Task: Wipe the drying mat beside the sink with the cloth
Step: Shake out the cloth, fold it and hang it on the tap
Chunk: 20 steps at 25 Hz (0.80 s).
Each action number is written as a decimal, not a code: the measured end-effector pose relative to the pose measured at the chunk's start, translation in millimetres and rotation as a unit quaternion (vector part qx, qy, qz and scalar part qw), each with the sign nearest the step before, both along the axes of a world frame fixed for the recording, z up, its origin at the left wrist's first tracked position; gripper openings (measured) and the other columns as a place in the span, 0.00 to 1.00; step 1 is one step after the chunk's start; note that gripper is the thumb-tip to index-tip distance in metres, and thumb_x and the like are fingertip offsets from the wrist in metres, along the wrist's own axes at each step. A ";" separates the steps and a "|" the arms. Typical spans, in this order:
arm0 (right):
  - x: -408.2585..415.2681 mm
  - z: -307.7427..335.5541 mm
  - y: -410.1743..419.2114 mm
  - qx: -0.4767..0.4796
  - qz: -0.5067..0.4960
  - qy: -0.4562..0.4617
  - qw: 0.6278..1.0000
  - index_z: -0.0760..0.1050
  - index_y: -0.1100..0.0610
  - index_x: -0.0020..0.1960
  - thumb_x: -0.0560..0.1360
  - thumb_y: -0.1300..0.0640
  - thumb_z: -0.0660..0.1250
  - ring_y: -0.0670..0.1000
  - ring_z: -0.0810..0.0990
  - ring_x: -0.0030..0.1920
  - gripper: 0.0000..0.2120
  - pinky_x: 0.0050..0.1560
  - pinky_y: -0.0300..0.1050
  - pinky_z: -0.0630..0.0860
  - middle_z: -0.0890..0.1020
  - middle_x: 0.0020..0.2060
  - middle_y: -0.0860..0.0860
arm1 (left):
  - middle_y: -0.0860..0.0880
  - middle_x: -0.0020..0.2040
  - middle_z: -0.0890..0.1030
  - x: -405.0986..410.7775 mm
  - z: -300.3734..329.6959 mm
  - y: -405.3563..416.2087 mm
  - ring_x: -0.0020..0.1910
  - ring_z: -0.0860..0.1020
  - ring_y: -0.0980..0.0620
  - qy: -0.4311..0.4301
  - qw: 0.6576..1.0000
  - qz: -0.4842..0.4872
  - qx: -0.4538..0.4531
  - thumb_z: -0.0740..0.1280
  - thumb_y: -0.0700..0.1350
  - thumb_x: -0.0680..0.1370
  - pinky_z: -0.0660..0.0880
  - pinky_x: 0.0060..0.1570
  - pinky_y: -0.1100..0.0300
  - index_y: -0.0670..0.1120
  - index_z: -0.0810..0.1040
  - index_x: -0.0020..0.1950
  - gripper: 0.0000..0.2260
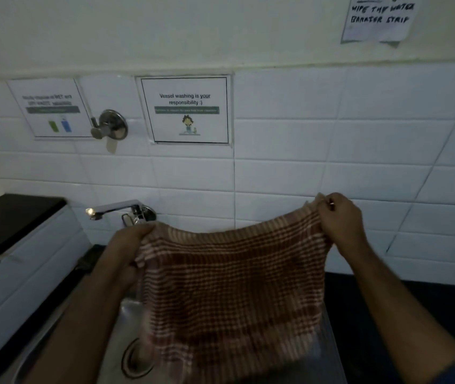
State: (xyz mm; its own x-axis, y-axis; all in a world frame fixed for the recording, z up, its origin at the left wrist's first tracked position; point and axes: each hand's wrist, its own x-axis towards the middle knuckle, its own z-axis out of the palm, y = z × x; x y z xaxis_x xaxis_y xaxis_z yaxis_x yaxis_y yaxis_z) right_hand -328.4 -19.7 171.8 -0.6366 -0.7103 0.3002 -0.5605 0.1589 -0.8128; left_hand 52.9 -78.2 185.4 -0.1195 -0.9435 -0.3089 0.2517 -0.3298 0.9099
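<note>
Both hands, left (129, 245) and right (341, 217), fingers pinching the cloth (231, 295) top corners, spread above sink (126, 314).

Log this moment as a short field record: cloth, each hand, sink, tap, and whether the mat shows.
cloth: checked brown cloth, spread open, hanging in the air over the sink
left hand: left hand grips the cloth's upper left corner
right hand: right hand pinches the upper right corner, held higher
sink: steel sink below, drain visible
tap: tap on the tiled wall
drying mat: cannot tell; not clearly visible
</note>
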 end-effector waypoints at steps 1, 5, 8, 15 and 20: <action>20.1 2.1 7.0 -0.016 0.009 -0.021 1.000 0.75 0.59 0.40 0.82 0.49 0.61 0.55 0.80 0.40 0.18 0.36 0.39 0.71 0.81 0.35 0.52 | 0.45 0.24 0.78 -21.6 3.9 14.5 0.18 0.75 0.52 0.006 1.000 0.000 -0.007 0.64 0.43 0.79 0.73 0.19 0.66 0.38 0.76 0.43 0.09; 124.3 14.9 41.4 -0.103 0.163 -0.023 0.981 0.76 0.54 0.44 0.83 0.49 0.62 0.44 0.81 0.39 0.13 0.41 0.41 0.77 0.82 0.36 0.47 | 0.36 0.35 0.77 -106.5 10.6 86.3 0.30 0.76 0.46 0.002 0.989 -0.017 -0.150 0.63 0.43 0.82 0.73 0.28 0.57 0.33 0.77 0.48 0.12; 158.0 14.2 58.7 -0.166 0.253 0.073 0.950 0.78 0.53 0.51 0.83 0.55 0.62 0.43 0.81 0.43 0.06 0.44 0.39 0.78 0.82 0.41 0.45 | 0.40 0.47 0.86 -131.3 15.0 106.1 0.47 0.85 0.47 -0.018 0.978 -0.007 -0.209 0.61 0.40 0.83 0.82 0.44 0.54 0.41 0.81 0.56 0.10; 134.3 14.3 53.4 -0.140 0.327 0.153 0.922 0.79 0.55 0.58 0.80 0.49 0.60 0.43 0.81 0.47 0.14 0.49 0.44 0.79 0.83 0.46 0.47 | 0.46 0.46 0.87 -108.0 25.1 88.8 0.47 0.86 0.47 -0.079 0.977 0.016 -0.199 0.69 0.42 0.79 0.82 0.50 0.45 0.45 0.84 0.52 0.06; 120.8 7.1 57.8 -0.134 0.336 0.195 0.912 0.79 0.53 0.65 0.79 0.51 0.64 0.44 0.81 0.56 0.16 0.57 0.48 0.79 0.83 0.57 0.46 | 0.43 0.40 0.87 -95.8 25.6 79.6 0.39 0.86 0.46 -0.164 0.955 0.002 -0.247 0.72 0.42 0.76 0.84 0.39 0.53 0.41 0.85 0.49 0.05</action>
State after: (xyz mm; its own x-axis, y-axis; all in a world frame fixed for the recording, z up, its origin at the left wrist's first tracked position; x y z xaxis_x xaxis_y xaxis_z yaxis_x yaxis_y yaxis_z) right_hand -207.6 38.2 178.9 0.1074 -0.7682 0.6311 -0.7124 -0.5022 -0.4901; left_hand -42.9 1.5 210.9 -0.0898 -0.9841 0.1531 -0.0733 0.1599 0.9844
